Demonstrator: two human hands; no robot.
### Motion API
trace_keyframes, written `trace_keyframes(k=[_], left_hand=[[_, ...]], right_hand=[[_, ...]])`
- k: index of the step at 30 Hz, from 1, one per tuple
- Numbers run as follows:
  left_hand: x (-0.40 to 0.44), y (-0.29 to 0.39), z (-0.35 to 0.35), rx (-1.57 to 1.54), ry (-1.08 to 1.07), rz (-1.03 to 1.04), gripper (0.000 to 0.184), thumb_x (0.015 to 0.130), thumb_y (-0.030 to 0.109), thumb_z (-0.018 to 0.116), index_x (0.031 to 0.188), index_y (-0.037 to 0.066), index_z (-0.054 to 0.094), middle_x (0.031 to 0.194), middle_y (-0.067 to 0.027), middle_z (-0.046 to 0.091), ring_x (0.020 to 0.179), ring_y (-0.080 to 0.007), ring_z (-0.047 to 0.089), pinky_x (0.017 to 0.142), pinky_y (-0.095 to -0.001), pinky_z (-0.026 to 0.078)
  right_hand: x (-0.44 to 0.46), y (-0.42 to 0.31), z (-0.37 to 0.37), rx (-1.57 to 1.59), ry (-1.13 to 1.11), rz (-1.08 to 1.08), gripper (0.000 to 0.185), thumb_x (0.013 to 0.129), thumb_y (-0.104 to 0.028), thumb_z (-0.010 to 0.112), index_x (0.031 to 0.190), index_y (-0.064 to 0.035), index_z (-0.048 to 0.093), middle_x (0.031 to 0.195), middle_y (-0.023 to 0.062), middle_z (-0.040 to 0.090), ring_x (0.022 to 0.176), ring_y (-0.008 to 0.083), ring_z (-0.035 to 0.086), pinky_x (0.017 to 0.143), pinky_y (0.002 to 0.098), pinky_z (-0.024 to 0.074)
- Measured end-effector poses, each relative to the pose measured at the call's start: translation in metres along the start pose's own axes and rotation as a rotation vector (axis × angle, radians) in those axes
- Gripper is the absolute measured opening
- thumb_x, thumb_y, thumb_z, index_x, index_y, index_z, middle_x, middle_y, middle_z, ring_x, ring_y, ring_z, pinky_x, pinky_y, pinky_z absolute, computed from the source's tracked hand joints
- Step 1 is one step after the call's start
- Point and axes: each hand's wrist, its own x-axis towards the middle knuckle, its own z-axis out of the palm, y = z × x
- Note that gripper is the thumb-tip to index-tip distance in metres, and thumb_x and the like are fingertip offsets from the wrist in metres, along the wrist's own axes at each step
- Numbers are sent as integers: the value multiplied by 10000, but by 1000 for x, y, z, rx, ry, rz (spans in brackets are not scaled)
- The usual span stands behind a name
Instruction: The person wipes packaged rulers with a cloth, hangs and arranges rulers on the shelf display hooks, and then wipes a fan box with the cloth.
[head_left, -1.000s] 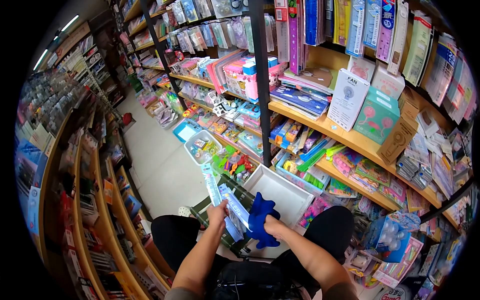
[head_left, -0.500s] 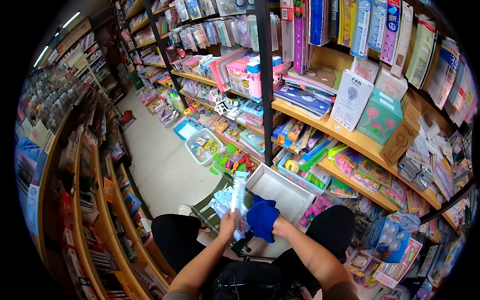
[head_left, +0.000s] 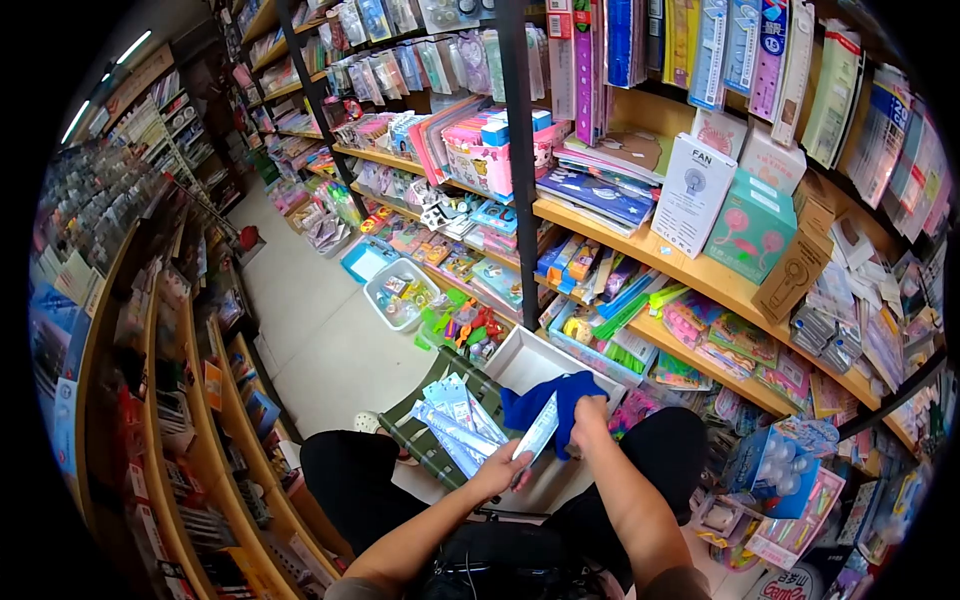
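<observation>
My left hand [head_left: 498,472] is closed on the lower end of a long, narrow light-blue packet [head_left: 540,427], held tilted up to the right. Bunched in my right hand [head_left: 590,426] is a dark blue cloth [head_left: 548,397], close beside the packet; whether they touch I cannot tell. Several similar light-blue packets [head_left: 452,418] lie in a loose pile on a dark green folding stool [head_left: 466,372] between my knees. Behind the cloth stands a shallow white box [head_left: 520,360], partly hidden by it.
Ahead on the floor sit a white plastic tub [head_left: 367,285] of small goods and bright green and red toys [head_left: 478,325]. A black shelf post [head_left: 521,180] rises ahead. Wooden shelves [head_left: 640,240] stand at right, bookshelves [head_left: 150,390] at left. A blue box [head_left: 790,505] is near my right knee.
The packet in my left hand has swung from upright to leaning right, and that hand has moved right and down. My right hand has shifted up and right with the cloth.
</observation>
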Motion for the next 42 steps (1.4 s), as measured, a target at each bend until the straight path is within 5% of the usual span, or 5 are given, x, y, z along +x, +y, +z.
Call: trace_keyframes(k=[9,13,22,30,42], left_hand=[[-5,24,4,-58,8,1,145,926,219,428,969,81,443,593,-30,485,482,-110,473,431,-233,401],[-5,25,2,-172,56,14,165,930,217,416,1012,76,439,621,-58,530,507,-133,510,462,-252,433],[3,29,-13,452,320,15,400,895,389,457,812,13,563,666,-80,594,593,-130,568,510,-231,430],[31,26,-22,-4,555,210,247,884,272,514,778,61,583,670,41,498,589,-60,387,526,-217,310],[18,5,-140,-380,884,182,294,917,264,424,900,-12,521,773,-124,601,634,-216,582,588,-338,476]], right_hand=[[53,-1,-31,383,22,-32,124,877,-113,482,942,-30,547,923,114,591,840,241,590,779,395,495],[31,-6,-19,361,-208,205,134,852,-186,555,948,-96,534,820,37,568,706,179,564,645,329,487],[-11,38,-10,-248,-461,121,123,801,-89,541,889,-29,601,795,7,591,718,96,528,646,250,435],[-26,50,-9,-640,-708,103,284,774,19,510,1051,-6,565,968,42,573,860,125,523,741,269,437],[-16,39,-14,-739,-585,206,122,753,-52,586,872,-29,599,714,67,604,539,165,576,442,304,468]])
